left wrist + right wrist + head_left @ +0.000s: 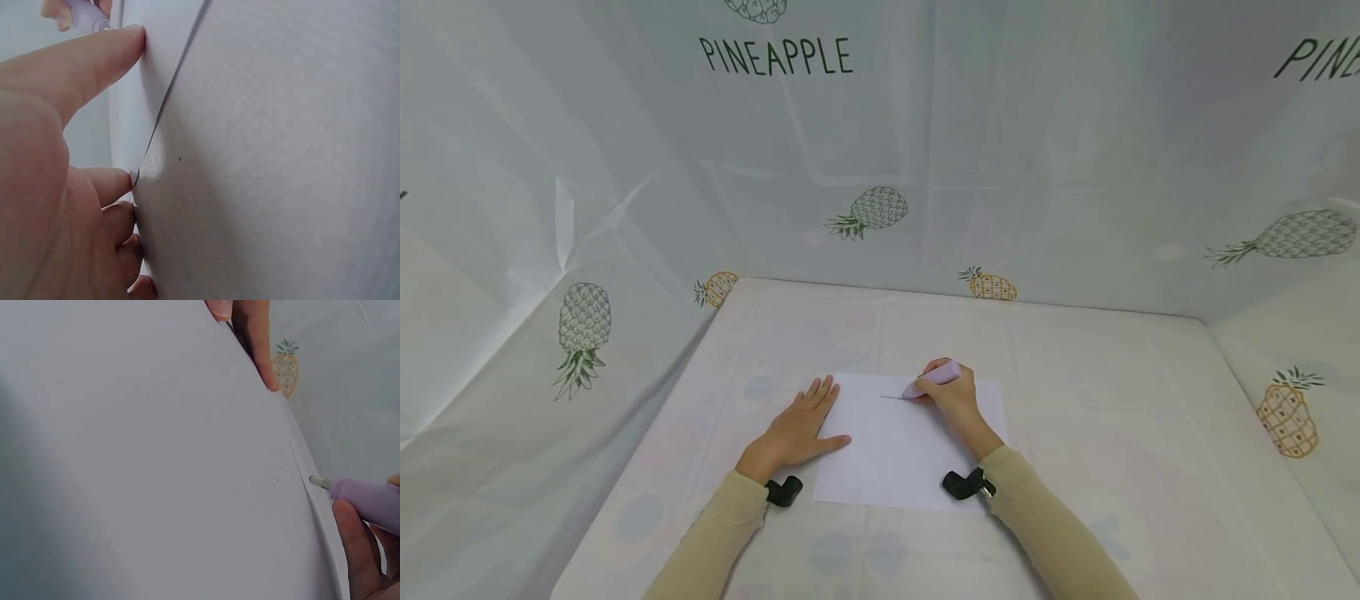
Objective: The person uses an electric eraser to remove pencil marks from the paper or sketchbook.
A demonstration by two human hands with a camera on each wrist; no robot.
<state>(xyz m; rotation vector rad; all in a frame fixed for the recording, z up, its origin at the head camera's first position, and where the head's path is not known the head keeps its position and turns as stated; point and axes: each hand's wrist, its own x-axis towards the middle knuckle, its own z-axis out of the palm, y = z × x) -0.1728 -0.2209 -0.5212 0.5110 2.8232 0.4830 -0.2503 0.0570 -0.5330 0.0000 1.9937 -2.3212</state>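
A white sheet of paper [887, 458] lies on the table, with a short dark line [891, 397] drawn across its upper part. My left hand [797, 429] rests spread on the sheet's left edge. In the left wrist view its thumb [119, 53] touches the paper and the other fingers reach its border. My right hand [957, 402] grips a thick lilac electric eraser [940, 377], tilted, its tip down beside the right end of the line. The right wrist view shows the eraser's small greyish tip [320, 482] close to the line, with several tiny dark crumbs nearby.
A pale patterned cloth covers the table [1112, 450]. Behind and at both sides hangs a grey-white curtain [1037, 167] printed with pineapples. Each wrist carries a small black camera, one at the left [785, 492] and one at the right [964, 484].
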